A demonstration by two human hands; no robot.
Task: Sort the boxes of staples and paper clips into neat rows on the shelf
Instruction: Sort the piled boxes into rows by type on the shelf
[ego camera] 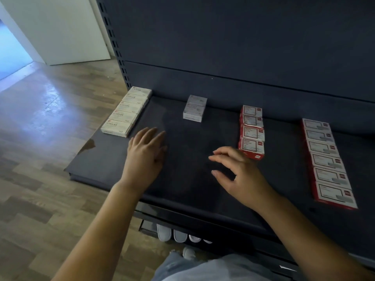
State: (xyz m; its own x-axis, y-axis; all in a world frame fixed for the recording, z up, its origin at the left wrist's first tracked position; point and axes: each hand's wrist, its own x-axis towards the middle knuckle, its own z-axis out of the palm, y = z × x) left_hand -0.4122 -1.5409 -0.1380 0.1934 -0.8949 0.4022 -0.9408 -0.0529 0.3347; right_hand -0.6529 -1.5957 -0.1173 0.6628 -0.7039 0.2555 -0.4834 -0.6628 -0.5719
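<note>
Left fingers (157, 136): straight and close together, palm down over the dark shelf (182, 191), holding nothing; whether they touch the surface I cannot tell
Right fingers (220, 155): loosely curved and spread, thumb apart from the rest, holding nothing
Left hand (145, 151): just right of the near end of the cream row, not touching it
Right hand (239, 173): just left of the nearest box in the short red row; contact cannot be told
Cream staples boxes (126, 111): five in one row along the left edge of the shelf, laid flat, running from the back panel toward the front, each touching the next
Grey boxes (194, 107): two, one behind the other, near the back in the middle, well apart from both hands
Short red-and-white row (252, 131): four boxes in a line, right of centre
Long red-and-white row (326, 161): six boxes in a line, far right, reaching almost to the front edge
Back panel (243, 47): dark, upright behind the shelf
Floor (40, 159): wood pattern, left of the shelf
Below the shelf: pale shoe toes (164, 233)
</note>
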